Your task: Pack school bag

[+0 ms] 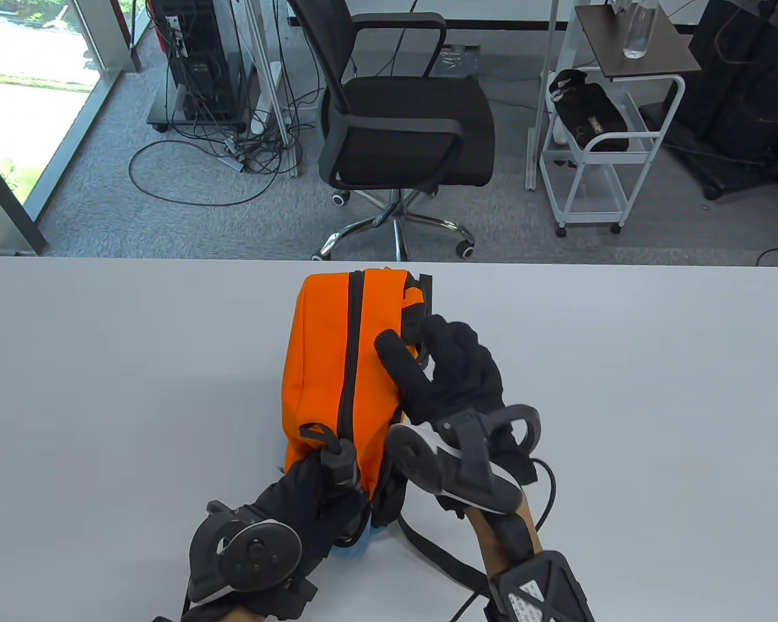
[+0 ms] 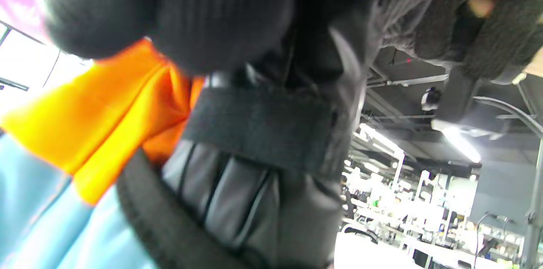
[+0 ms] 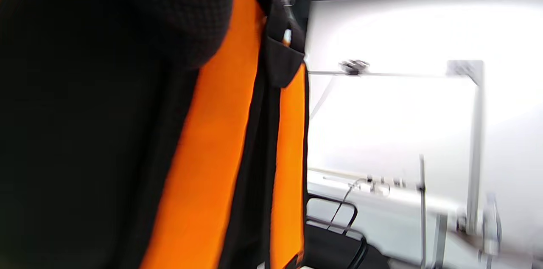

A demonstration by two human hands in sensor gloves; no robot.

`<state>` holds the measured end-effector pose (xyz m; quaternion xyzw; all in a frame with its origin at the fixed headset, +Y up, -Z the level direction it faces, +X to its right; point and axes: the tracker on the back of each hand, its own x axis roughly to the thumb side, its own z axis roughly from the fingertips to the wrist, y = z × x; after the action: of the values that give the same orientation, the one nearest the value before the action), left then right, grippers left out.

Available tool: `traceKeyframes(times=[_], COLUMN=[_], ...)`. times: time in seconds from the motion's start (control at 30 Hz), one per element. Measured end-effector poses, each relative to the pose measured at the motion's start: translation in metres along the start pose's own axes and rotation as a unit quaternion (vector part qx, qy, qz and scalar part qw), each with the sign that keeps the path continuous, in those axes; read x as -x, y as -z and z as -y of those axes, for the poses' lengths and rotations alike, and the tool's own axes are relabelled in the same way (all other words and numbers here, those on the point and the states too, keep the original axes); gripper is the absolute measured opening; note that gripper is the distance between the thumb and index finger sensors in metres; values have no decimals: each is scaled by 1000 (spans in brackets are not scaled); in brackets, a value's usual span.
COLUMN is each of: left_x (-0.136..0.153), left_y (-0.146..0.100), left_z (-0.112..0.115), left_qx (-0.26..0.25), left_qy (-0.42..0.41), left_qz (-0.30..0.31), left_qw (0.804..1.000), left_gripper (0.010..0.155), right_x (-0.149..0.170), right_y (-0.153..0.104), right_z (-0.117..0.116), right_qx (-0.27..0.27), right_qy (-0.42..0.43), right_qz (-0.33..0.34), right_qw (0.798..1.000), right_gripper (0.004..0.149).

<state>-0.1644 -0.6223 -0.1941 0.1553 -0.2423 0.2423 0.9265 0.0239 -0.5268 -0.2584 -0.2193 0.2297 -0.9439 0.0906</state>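
An orange school bag [image 1: 324,363] with a black zipper line [image 1: 350,363] lies on its side in the middle of the white table [image 1: 104,389]. My left hand [image 1: 327,483] grips the bag's near end at a black loop [image 1: 318,433]. My right hand [image 1: 441,369] rests against the bag's right side, fingers spread near a black strap [image 1: 418,304]. The left wrist view shows orange fabric [image 2: 106,120] and a black strap [image 2: 263,124] close up. The right wrist view shows the orange bag [image 3: 220,154] with its black trim, blurred.
A black strap [image 1: 441,557] trails from the bag's near end across the table toward me. Light blue material [image 1: 356,551] shows under the bag by my left hand. Beyond the table's far edge stand a black office chair [image 1: 402,123] and a white cart [image 1: 596,149].
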Motion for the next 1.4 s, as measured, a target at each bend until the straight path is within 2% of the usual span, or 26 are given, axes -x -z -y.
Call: traceKeyframes(times=[0.07,0.1,0.17,0.27,0.3,0.37,0.4,0.5,0.53,0.6,0.67,0.7,0.77,0.83,0.93,1.03,1.1,1.13,1.17,1.2,1.23,1.27,1.4], left_x=[6,10,18,36,43,61,71,89,94,102,108,109,111,112,113,121,130,136,137,140,141,142,147], left_y=[-2,-3,-3,1,3,8,10,17,18,19,20,21,20,20,21,12,7,4,3,-1,-3,-7,-18], left_z=[-5,-10,-19,-34,-37,-43,-44,-38,-31,-18,-8,-5,-4,-7,-10,-9,-12,-17,-19,-25,-28,-30,-18], left_qx=[13,15,15,-19,-28,-60,-57,-34,-13,4,51,69,69,54,40,44,58,68,71,84,93,119,157], left_qy=[-11,-13,-1,61,76,111,119,59,7,-51,-63,-57,-23,-16,-53,-67,-40,-17,-12,16,32,54,91], left_qz=[-9,-16,-31,-58,-70,-104,-125,-151,-142,-150,-144,-133,-109,-100,-99,-97,-111,-123,-125,-137,-141,-148,-164], left_qw=[1000,1000,999,996,994,987,983,986,990,987,986,987,991,993,993,992,991,990,989,987,985,980,970], left_gripper=[74,73,73,75,78,87,90,84,86,85,86,88,92,94,95,90,88,87,87,86,84,83,85], right_x=[-4,-6,-13,-39,-44,-59,-66,-80,-82,-77,-64,-59,-39,-16,21,62,82,96,98,104,105,105,102], right_y=[7,9,10,2,2,5,10,26,35,49,52,48,32,11,-22,-64,-86,-105,-108,-122,-128,-133,-143], right_z=[4,5,9,23,26,31,32,31,29,22,21,23,33,41,42,18,-5,-27,-31,-48,-55,-63,-99], right_qx=[10,-6,-37,9,2,9,10,14,-7,-36,-80,-87,-48,-12,25,30,-1,-40,-47,-71,-80,-89,-90], right_qy=[-21,-16,-15,-99,-111,-88,-78,-70,-60,-6,81,112,190,211,221,215,210,203,202,191,184,174,186], right_qz=[29,43,53,77,72,57,44,-15,-50,-84,-87,-86,-84,-104,-134,-193,-226,-255,-260,-275,-280,-282,-280], right_qw=[999,999,998,992,991,994,996,997,997,996,990,986,977,972,966,957,951,944,943,940,939,939,937], right_gripper=[53,47,44,43,43,44,44,46,48,53,64,68,71,70,67,66,68,70,72,75,76,78,82])
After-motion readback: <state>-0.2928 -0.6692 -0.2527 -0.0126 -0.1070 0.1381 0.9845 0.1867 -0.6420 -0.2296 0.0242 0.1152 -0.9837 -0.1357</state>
